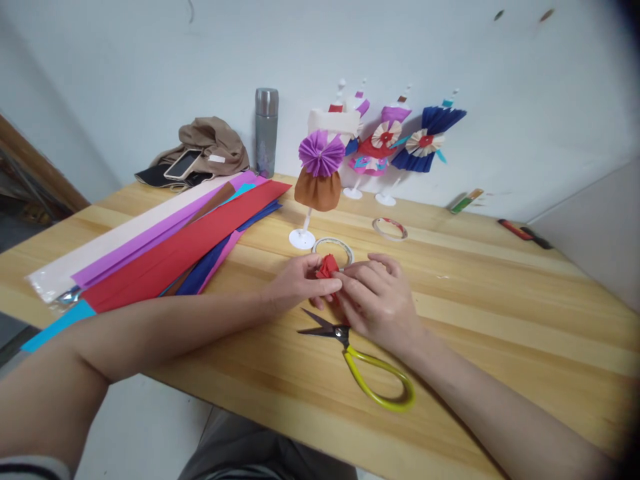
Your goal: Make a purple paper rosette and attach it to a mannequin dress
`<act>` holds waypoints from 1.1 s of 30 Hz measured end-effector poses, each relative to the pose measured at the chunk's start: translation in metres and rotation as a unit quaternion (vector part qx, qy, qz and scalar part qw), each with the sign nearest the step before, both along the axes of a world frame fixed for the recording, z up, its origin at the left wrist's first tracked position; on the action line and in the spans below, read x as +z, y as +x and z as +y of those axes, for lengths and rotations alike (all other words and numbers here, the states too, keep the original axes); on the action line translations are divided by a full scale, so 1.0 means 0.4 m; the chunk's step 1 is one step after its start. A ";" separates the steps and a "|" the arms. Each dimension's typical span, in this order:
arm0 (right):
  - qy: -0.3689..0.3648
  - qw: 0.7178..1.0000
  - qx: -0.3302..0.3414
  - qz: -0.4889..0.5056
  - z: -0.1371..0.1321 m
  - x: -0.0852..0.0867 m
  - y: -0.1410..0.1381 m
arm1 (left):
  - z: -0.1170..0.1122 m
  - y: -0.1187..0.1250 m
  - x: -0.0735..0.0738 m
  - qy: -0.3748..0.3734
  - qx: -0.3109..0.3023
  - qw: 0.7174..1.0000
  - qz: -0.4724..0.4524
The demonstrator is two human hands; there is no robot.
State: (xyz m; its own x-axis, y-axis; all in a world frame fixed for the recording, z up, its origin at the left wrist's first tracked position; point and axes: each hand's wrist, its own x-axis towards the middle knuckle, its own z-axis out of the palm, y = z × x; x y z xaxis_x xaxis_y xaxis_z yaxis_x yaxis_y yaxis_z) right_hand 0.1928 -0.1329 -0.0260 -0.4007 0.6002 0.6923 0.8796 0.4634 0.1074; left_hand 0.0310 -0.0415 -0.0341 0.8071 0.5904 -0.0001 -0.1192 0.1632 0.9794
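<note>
My left hand (299, 280) and my right hand (380, 297) meet in the middle of the wooden table (500, 320). Both pinch a small folded piece of red paper (327, 267) between their fingertips. Most of the paper is hidden under my fingers. Scissors with yellow-green handles (360, 363) lie on the table just in front of my right hand, blades slightly apart. A roll of tape (334, 247) lies right behind the red paper.
Long coloured paper sheets (165, 247) lie fanned out at the left. Paper dress figures on white stands (320, 173) line the back by the wall, with a steel flask (267, 130), a second tape roll (390, 228), a phone on brown cloth (200, 157), a glue stick (466, 200) and a red cutter (523, 233).
</note>
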 end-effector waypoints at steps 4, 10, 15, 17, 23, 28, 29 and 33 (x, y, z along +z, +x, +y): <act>-0.029 0.994 0.027 0.103 0.000 0.004 0.000 | -0.002 0.001 -0.004 0.016 0.029 0.999 0.018; -0.191 0.938 0.018 0.289 0.015 0.003 0.028 | 0.002 -0.004 -0.009 0.019 0.018 1.000 0.005; -0.313 0.841 0.056 0.439 0.022 -0.006 0.021 | 0.003 -0.003 -0.012 0.017 0.023 0.999 0.016; -0.339 0.789 0.057 0.509 0.023 -0.009 0.014 | 0.004 -0.001 -0.014 0.011 0.033 0.999 0.017; -0.323 0.749 0.021 0.578 0.021 -0.007 -0.006 | 0.001 0.001 -0.007 0.008 0.011 1.000 -0.007; -0.312 0.753 0.017 0.579 0.013 -0.002 -0.021 | -0.001 0.006 -0.008 0.002 0.020 1.000 0.001; -0.313 0.756 0.021 0.574 0.013 -0.003 -0.021 | -0.001 0.007 -0.010 0.005 0.033 0.999 0.006; -0.314 0.770 0.019 0.556 0.015 -0.013 -0.019 | -0.002 0.007 -0.016 0.007 0.060 0.998 0.012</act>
